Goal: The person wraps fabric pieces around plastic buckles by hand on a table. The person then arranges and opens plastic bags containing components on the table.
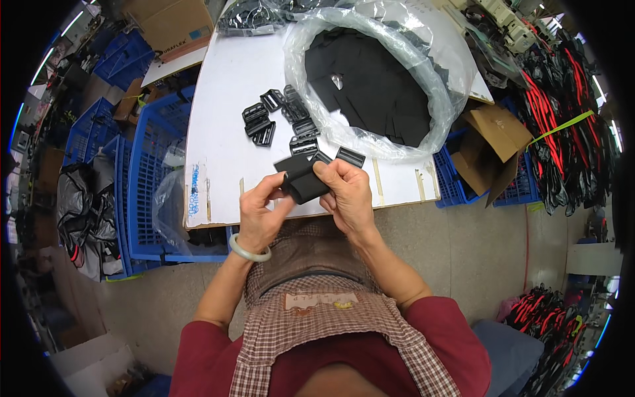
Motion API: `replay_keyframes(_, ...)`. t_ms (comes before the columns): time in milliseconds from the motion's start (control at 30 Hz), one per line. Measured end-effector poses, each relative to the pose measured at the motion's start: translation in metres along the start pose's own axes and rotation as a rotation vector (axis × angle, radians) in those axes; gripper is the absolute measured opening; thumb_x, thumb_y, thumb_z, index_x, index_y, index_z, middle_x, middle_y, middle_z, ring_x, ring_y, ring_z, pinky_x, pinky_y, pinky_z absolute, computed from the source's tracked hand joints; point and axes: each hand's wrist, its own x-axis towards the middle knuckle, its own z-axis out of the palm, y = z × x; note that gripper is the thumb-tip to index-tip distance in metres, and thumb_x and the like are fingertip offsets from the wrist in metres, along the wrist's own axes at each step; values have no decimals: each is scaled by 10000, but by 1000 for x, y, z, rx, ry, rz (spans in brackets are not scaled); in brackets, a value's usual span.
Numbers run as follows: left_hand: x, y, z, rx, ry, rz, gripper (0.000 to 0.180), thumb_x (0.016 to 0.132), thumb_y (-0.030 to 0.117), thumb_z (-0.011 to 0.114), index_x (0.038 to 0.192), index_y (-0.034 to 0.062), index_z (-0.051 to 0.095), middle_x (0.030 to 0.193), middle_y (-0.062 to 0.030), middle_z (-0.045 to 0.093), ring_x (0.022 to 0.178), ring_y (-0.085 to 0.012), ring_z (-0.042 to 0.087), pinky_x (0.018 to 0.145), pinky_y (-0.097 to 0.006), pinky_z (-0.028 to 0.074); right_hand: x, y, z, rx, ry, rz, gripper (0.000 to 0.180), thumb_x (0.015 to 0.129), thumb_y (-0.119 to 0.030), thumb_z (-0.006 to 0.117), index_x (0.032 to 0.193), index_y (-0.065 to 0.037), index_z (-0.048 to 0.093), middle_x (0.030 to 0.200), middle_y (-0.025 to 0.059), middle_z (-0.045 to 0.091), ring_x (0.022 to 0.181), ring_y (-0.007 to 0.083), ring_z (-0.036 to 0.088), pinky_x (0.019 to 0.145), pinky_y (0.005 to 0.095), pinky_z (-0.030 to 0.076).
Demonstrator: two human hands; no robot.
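In front of my body, over the near edge of the white table (231, 159), both hands hold a short, wide black strap piece (307, 185), which is folded over. My right hand (349, 195) grips its right side, thumb on top. With curled fingers my left hand (261, 210) pinches the left end; the fingertips are partly hidden. Just beyond lie several black plastic slide buckles (262, 132), loosely strewn. Behind them a clear plastic bag (296, 66) stands with its mouth rolled back, full of flat black pieces (370, 86).
Blue plastic crates (142, 198) stand left of the table, one with clear plastic inside. On the right are an open cardboard box (486, 149) and hanging black-and-red straps (552, 119). Another clear bag (254, 20) lies at the table's far side.
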Motion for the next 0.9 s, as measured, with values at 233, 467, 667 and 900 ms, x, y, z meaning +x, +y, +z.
replay_keyframes(233, 3, 14, 15, -467, 200, -119, 562, 766, -107, 662, 1260, -44, 400, 1108, -173, 555, 990, -195, 591, 840, -300, 523, -10, 17, 3, -207, -67, -344, 250, 769, -96, 753, 796, -35, 513, 709, -7, 526, 556, 35, 496, 474, 158, 401)
replay_keyframes(467, 1, 23, 3, -496, 196, -219, 630, 783, -123, 620, 1335, -53, 324, 1018, -166, 603, 885, -186, 626, 757, -267, 565, -15, 26, -3, -452, -67, -457, 322, 745, -89, 770, 902, -7, 501, 774, 32, 553, 644, 71, 560, 546, 194, 486)
replay_keyframes(667, -11, 22, -5, -466, 72, -276, 575, 788, -101, 632, 1304, -72, 380, 994, -168, 624, 836, -188, 647, 682, -282, 598, -4, 3, 4, -205, -123, -230, 221, 814, -122, 707, 908, 15, 562, 746, 18, 572, 605, 52, 536, 533, 201, 457)
replay_keyframes(900, -18, 34, -32, -415, 21, -575, 328, 814, -66, 616, 1130, -94, 533, 962, -153, 646, 806, -192, 663, 652, -282, 605, 4, 10, 15, -714, -148, -644, 86, 840, -62, 646, 807, 9, 612, 658, 33, 602, 544, 62, 532, 475, 206, 410)
